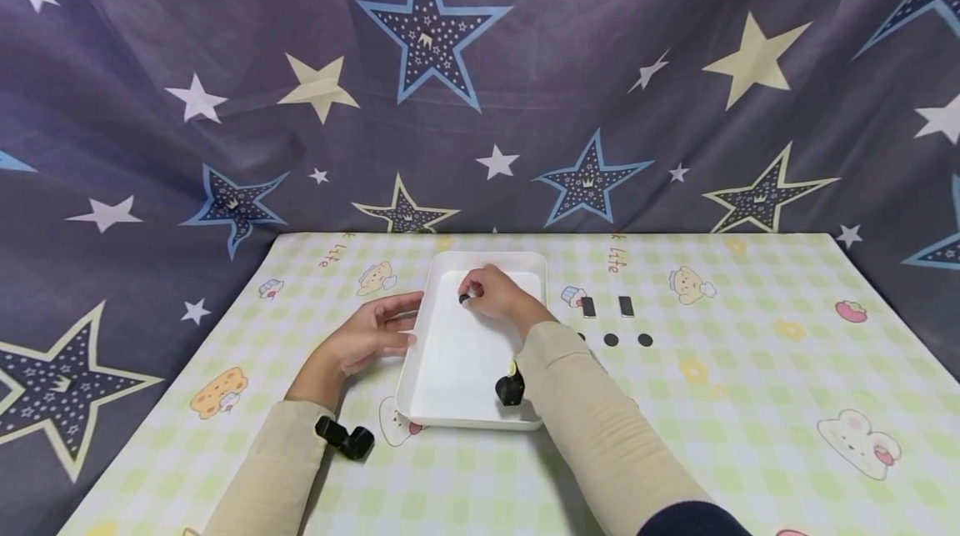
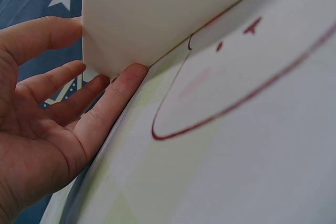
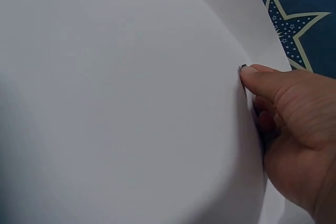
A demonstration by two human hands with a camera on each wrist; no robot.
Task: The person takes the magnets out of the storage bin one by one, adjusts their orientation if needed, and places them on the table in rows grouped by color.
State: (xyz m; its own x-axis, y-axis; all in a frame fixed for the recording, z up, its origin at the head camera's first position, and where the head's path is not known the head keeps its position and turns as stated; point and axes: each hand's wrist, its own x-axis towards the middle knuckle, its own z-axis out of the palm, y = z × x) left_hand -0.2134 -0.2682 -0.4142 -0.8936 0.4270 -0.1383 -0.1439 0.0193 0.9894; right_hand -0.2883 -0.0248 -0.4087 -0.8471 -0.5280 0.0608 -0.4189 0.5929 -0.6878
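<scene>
A white rectangular tray (image 1: pixel 459 369) lies on the checked tablecloth in the middle of the head view. My right hand (image 1: pixel 480 294) is over the tray's far end and pinches a small black piece (image 1: pixel 466 298) between thumb and fingers. In the right wrist view the thumb of the right hand (image 3: pixel 262 80) presses that dark piece (image 3: pixel 243 67) close against the tray's white surface (image 3: pixel 131 103). My left hand (image 1: pixel 378 328) lies flat on the cloth, its straight fingers touching the tray's left side. The left wrist view shows the left hand (image 2: pixel 68 85) against the tray wall (image 2: pixel 152 14).
Right of the tray lie two black rectangles (image 1: pixel 588 307) (image 1: pixel 626 306) and two black discs (image 1: pixel 611 340) (image 1: pixel 645 340). A star-patterned curtain hangs behind and beside the table. Black wrist cameras (image 1: pixel 345 438) (image 1: pixel 510 388) sit on both sleeves.
</scene>
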